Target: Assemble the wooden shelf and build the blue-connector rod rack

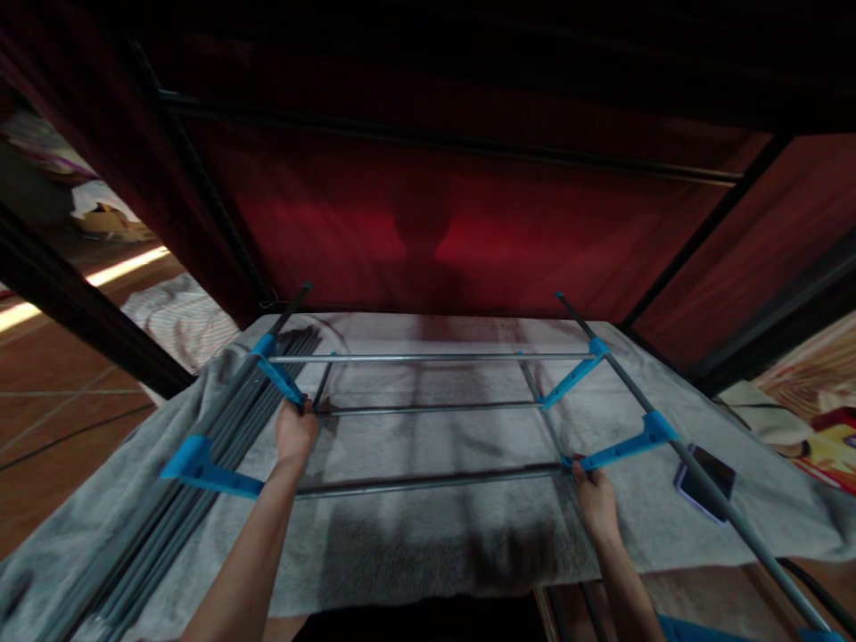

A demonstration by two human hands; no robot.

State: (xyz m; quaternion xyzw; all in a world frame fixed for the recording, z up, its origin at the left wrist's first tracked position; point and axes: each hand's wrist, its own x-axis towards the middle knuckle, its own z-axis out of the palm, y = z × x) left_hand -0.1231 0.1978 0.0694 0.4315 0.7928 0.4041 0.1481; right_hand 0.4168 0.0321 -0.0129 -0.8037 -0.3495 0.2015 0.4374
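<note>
Over the cloth stands a partly built rack frame (428, 484) of grey metal tubes joined by blue plastic brackets. My left hand (296, 432) is closed round the inner end of the rear left bracket (284, 382), where a cross tube meets it. On the other side, my right hand (595, 501) grips the inner end of the lower right bracket (629, 445) beside an upright tube. The front left bracket (212, 473) lies partly behind my left forearm. Cross tubes (428, 358) span between the two sides. My fingertips are partly hidden by the joints.
A bundle of loose grey tubes (180, 517) lies along the left of the grey cloth (415, 553). A phone (705, 481) rests on the right, under a long tube. Dark posts and a red fabric wall (321, 223) enclose the back. Colourful packaging (826, 450) sits far right.
</note>
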